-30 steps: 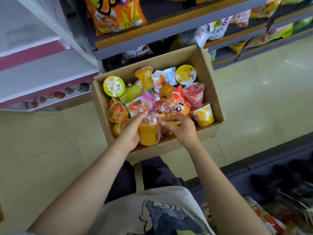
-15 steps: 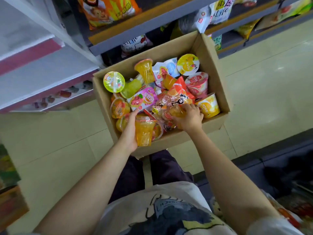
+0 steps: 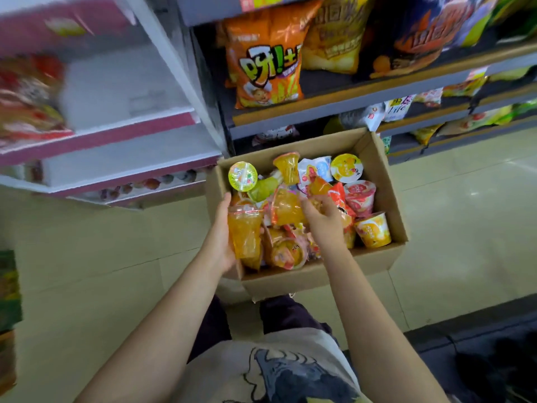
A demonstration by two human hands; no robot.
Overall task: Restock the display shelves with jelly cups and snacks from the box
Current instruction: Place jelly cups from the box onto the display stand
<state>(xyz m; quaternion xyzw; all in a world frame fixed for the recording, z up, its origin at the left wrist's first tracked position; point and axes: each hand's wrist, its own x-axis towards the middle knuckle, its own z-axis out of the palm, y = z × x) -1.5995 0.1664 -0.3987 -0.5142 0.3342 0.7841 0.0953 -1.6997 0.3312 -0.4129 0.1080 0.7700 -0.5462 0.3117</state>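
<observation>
Now that I've lifted my view toward the shelves, my left hand (image 3: pixel 222 238) fingers stay wrapped on an orange jelly cup (image 3: pixel 244 232) above the box (image 3: pixel 316 274), and my right hand (image 3: pixel 327 221) has just pinched up a second cup (image 3: pixel 286 209) beside them, so shelving's next I guess.

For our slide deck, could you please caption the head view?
Left hand grips an orange jelly cup while right hand lifts another from the cardboard box.
</observation>
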